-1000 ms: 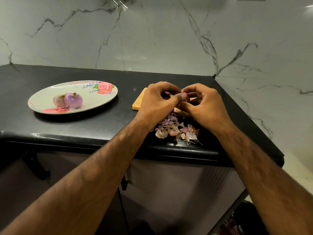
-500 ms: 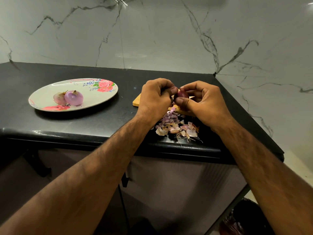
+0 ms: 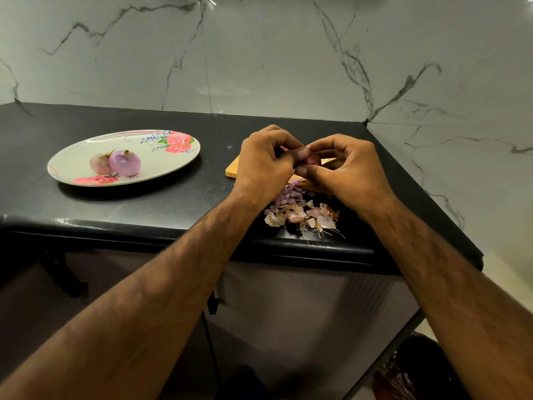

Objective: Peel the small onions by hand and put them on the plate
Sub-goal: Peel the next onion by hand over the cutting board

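Note:
A small reddish-purple onion (image 3: 313, 160) is pinched between my left hand (image 3: 265, 163) and my right hand (image 3: 349, 168), a little above the counter; fingers cover most of it. Both thumbs press on it from the near side. To the left, a white plate (image 3: 72, 166) with pink flower prints holds two peeled onions, a purple one (image 3: 125, 163) and a paler one (image 3: 99, 163) touching it. Below my hands lies a heap of onion skins (image 3: 300, 210).
A wooden cutting board (image 3: 234, 170) lies under my hands, mostly hidden. The black counter (image 3: 144, 206) ends at a rounded front edge and at the marble wall (image 3: 432, 183) on the right. A dark bag (image 3: 409, 370) sits on the floor below right.
My hands have kept working the onion between the fingertips, the thumbs shifting over it. The plate and its two onions have stayed as they were.

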